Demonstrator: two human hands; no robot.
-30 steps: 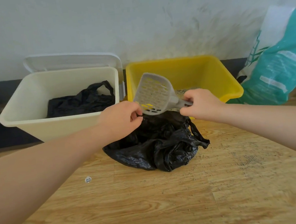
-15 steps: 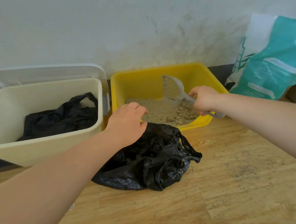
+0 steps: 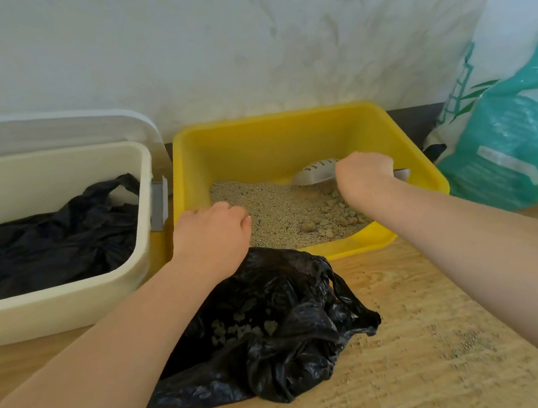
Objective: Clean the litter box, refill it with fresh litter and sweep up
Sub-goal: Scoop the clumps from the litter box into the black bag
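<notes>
The yellow litter box (image 3: 255,139) stands against the wall and holds sandy litter (image 3: 271,210) with clumps at its near right. My right hand (image 3: 365,174) grips the handle of the grey slotted scoop (image 3: 318,171), whose head lies low on the litter at the back right. My left hand (image 3: 213,234) is curled at the box's near left edge, holding the rim of the black plastic bag (image 3: 273,328). That bag lies crumpled on the floor before the box, with a few litter clumps inside.
A cream bin (image 3: 64,309) with a raised lid and a black liner stands left of the box. A teal and white litter bag (image 3: 511,108) leans on the wall at right. Spilled grains (image 3: 465,342) dot the wooden floor at right.
My right hand has brought the scoop from above the black bag down into the litter box. My view has moved closer and lower over the box. My left hand stays at the bag's rim.
</notes>
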